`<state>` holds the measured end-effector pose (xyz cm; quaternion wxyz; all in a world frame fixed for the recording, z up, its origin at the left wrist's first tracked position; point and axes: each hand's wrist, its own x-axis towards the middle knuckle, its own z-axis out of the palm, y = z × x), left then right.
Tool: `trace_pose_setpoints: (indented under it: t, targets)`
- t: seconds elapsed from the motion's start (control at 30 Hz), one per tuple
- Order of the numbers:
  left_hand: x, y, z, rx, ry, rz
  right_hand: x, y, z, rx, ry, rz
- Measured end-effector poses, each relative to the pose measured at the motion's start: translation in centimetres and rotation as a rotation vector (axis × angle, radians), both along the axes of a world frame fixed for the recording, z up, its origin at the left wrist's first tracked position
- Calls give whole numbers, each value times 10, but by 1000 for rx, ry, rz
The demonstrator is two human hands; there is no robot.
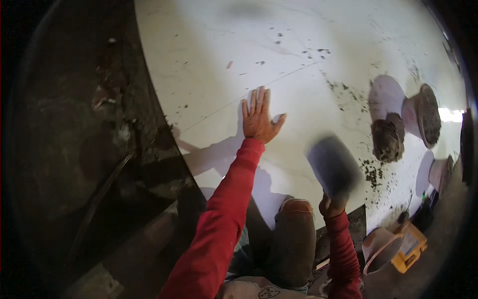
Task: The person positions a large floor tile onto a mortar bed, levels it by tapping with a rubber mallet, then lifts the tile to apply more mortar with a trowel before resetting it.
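Observation:
My left hand (pixel 259 122) lies flat with fingers spread on a large white tile (pixel 219 144), just below a thin seam that runs across the surface. Low on the right, my right hand (pixel 333 205) is closed around the handle of a mallet, mostly hidden behind its head. The broad dark mallet head (pixel 334 167) is smeared by motion and held above the tile; no contact with the surface can be seen. Both arms wear red sleeves.
Dark crumbs (pixel 343 94) are scattered over the tiles. To the right stand a pale bucket (pixel 413 114), a dark lumpy clump (pixel 388 139) and a smaller container (pixel 440 174). Another bucket (pixel 381 249) sits beside a yellow device (pixel 411 246). Rough dark ground (pixel 89 149) borders the left edge.

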<state>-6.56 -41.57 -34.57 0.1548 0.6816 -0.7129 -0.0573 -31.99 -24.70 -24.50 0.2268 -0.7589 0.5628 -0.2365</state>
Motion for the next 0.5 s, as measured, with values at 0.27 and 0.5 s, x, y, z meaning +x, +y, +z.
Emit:
trace_pose_setpoints:
  t: [0.27,0.5]
  targets:
    - [81,36,2,-44,-5,41,18,-20,-24,252,102,136]
    - [81,40,4,37,48,65,37,-43,-67,742,379,-26]
